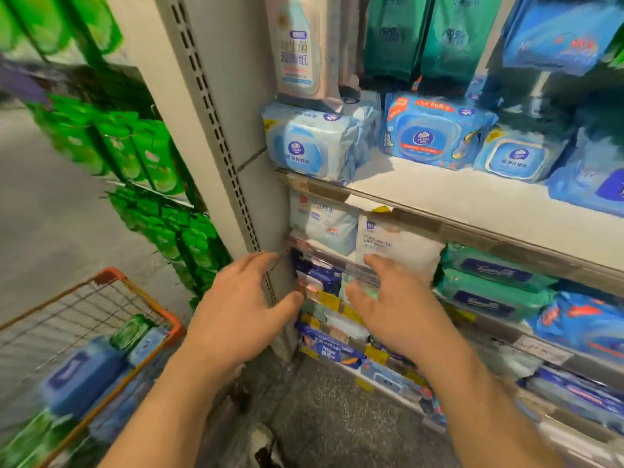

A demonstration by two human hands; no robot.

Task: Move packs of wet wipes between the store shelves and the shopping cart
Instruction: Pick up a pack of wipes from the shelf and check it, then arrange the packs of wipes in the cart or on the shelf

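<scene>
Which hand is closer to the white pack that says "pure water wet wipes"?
Right. The right hand reaches just below the white pack, fingertips at its lower edge. The left hand is off to the pack's left, by the shelf post.

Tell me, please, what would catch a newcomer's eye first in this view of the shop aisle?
Two bare hands reach toward the shelves at centre, the left hand and right hand both empty with fingers spread. Bright blue wet wipe packs line the shelf above them. An orange-rimmed shopping cart stands at lower left, holding packs.
</scene>
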